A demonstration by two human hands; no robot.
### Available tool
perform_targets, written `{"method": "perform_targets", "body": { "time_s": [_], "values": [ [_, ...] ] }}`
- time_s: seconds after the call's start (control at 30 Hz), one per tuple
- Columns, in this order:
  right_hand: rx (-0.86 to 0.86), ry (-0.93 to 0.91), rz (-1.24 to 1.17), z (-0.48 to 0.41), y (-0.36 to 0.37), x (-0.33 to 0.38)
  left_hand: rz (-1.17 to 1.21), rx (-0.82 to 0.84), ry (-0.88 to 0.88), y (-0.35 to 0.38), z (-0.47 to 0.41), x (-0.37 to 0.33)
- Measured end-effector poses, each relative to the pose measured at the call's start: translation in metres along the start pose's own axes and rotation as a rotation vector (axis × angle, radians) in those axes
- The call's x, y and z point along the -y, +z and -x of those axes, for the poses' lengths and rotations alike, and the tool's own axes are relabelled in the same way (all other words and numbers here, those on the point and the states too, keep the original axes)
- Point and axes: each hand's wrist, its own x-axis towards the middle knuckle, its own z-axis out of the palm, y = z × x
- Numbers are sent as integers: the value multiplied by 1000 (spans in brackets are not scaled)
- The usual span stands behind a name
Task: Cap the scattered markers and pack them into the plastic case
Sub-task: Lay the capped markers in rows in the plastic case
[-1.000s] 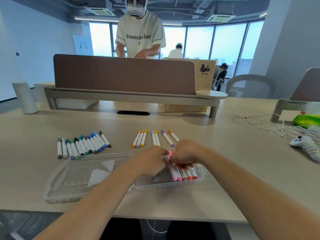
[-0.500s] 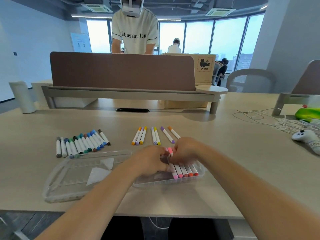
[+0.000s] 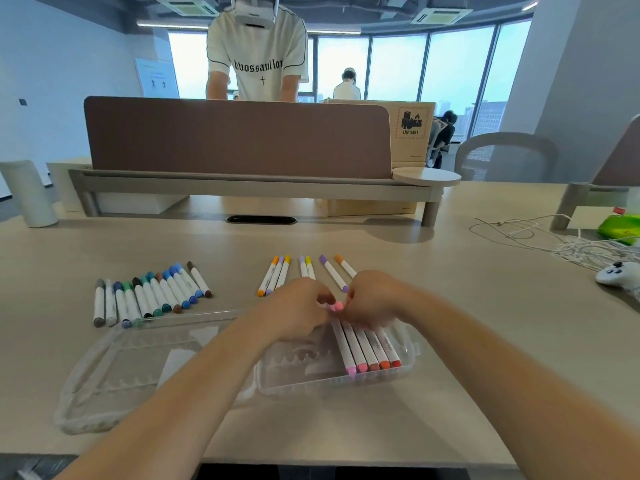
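"On the table (image 3: 485, 341), what do I enter first?"

"I log the plastic case (image 3: 408, 368): open at the near edge, five markers (image 3: 363, 344) in its right half. Loose markers (image 3: 152, 296) lie in two groups beyond it. Left hand (image 3: 298, 306) and right hand (image 3: 374, 299), fingers curled, pinch a pink marker (image 3: 335, 307) between them over the case."

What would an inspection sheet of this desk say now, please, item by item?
Surface: pale desk, no damage seen.
Job's things: open plastic case, five capped markers in its right half; blue-green markers in a row at left; yellow-purple markers behind the hands.
Clutter: white controller and green object far right; white cylinder far left.
Grippers: left hand and right hand both hold a pink marker above the case.
Cables: white cables loose at right.
Surroundings: brown divider, a person standing behind it.
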Motion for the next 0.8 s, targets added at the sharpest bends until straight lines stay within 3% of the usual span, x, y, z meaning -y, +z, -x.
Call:
{"method": "perform_targets", "body": {
  "time_s": [0.13,0.33,0.57,0.8],
  "values": [
    [-214,55,14,-34,-3,-4,62,-125,-37,-7,-21,5],
    [-356,117,144,-72,-10,1,207,-218,-72,-21,-48,14],
    [-314,130,298,-90,-13,20,218,-253,-83,-23,-58,29],
    [-388,141,233,-75,-8,29,160,-239,-114,-21,-38,40]
  ]
}}
